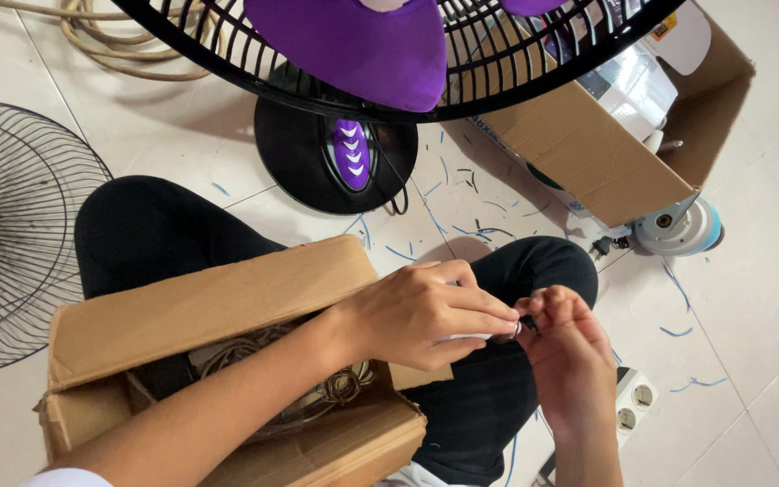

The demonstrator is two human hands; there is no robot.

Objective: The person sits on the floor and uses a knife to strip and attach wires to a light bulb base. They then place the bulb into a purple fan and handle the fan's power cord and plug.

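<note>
Both yr hands meet over lap, near-right of cardboard box [227, 311]. Left hand [426, 316] + right hand [570, 347] each pinch-grip tiny metal part [517, 328], mostly hidden. Risk, IMO: part slips, vanishes among blue scraps [678, 332] on floor [768, 298]; box could tip off knee.

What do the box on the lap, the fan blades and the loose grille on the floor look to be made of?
The box looks like brown corrugated cardboard, matte, with creased, frayed flaps. The fan blades seem to be smooth purple plastic with a soft sheen. The loose grille looks like thin dark wire, probably coated metal, though the finish is hard to tell.
</note>
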